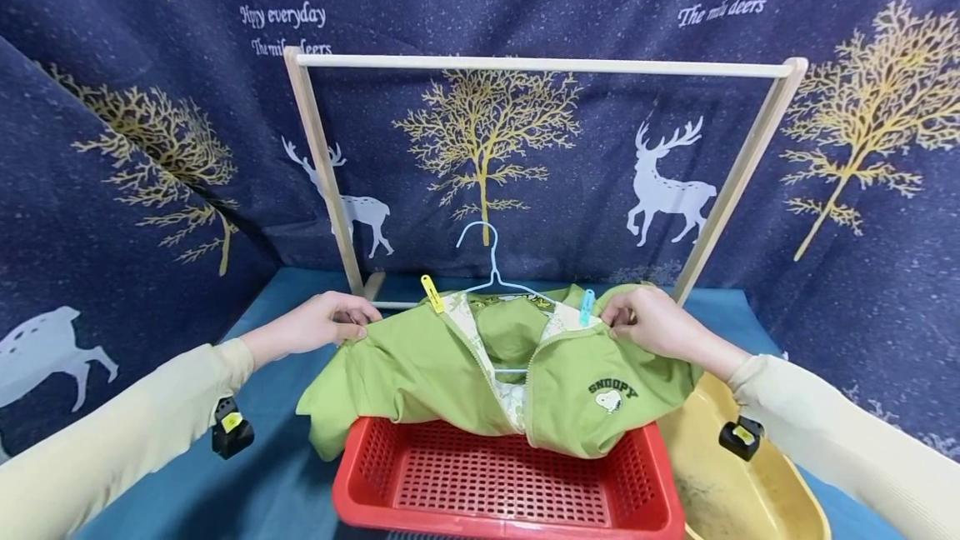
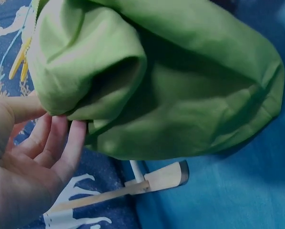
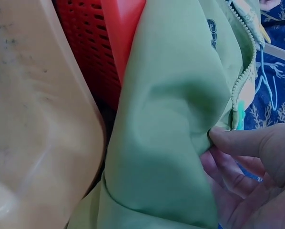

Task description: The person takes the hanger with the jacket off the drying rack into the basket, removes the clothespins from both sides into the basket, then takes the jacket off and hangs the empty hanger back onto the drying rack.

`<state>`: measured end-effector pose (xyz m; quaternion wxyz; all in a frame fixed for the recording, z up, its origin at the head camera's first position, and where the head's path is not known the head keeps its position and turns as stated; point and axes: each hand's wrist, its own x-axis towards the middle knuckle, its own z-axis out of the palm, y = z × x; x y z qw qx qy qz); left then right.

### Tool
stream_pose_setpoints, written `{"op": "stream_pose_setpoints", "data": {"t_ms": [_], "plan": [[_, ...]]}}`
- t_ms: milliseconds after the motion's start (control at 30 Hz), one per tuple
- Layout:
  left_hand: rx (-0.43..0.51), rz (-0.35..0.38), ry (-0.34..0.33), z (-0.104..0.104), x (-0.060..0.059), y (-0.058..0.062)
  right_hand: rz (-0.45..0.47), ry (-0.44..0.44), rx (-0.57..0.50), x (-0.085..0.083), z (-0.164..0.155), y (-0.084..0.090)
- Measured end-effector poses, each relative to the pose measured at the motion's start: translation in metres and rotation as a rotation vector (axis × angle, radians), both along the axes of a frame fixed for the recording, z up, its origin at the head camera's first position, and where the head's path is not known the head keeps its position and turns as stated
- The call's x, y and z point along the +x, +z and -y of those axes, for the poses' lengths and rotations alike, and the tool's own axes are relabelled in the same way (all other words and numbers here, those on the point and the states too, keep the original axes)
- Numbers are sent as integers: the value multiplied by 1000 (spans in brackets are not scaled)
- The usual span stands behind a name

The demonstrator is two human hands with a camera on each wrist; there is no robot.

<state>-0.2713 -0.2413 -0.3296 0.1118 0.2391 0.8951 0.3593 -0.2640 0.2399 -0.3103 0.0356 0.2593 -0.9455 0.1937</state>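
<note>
Head view, left hand: the left hand (image 1: 322, 322) reaches forward from a cream sleeve (image 1: 112, 440), palm down, with its grip pinching the left shoulder of the green jacket (image 1: 450, 373).
Head view, right hand: the right hand (image 1: 648, 323) reaches in from the other side, fingers curled over the jacket's right shoulder and pinching the cloth just beside a teal clip (image 1: 586, 307).
Head view, jacket: it hangs on a pale blue hanger (image 1: 491, 261), zip partly open, with a yellow clip (image 1: 431, 293) at the left of the collar; its lower part drapes over the back rim of a red basket (image 1: 495, 482).
Head view, surroundings: a wooden rack (image 1: 540, 67) stands behind on the blue-covered bench (image 1: 277, 473); a yellow tub (image 1: 720, 473) sits to the right of the basket.
Left wrist view, hand: the left hand (image 2: 28, 162) lies palm up, fingertips (image 2: 76, 129) touching the underside of a fold of the jacket (image 2: 180, 86), thumb on the fold's other side.
Left wrist view, around: the yellow clip (image 2: 19, 59) shows at upper left, the foot of the rack (image 2: 161, 177) below.
Right wrist view, hand: the right hand (image 3: 257, 176) pinches a fold of the jacket (image 3: 171, 124) between thumb and fingers, beside the zip and the teal clip (image 3: 239, 114).
Right wrist view, around: the red basket (image 3: 99, 43) and the yellow tub (image 3: 33, 119) lie to the left of the jacket.
</note>
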Motion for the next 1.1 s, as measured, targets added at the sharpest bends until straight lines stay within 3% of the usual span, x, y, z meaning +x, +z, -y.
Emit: {"op": "stream_pose_setpoints", "data": {"t_ms": [333, 733, 1100], "plan": [[11, 31, -3, 4, -15, -1, 25, -9, -1, 2, 5, -2], [-7, -53, 51, 7, -25, -4, 4, -7, 6, 8, 9, 1], [11, -75, 97, 8, -20, -10, 199, -9, -26, 9, 7, 12]]}}
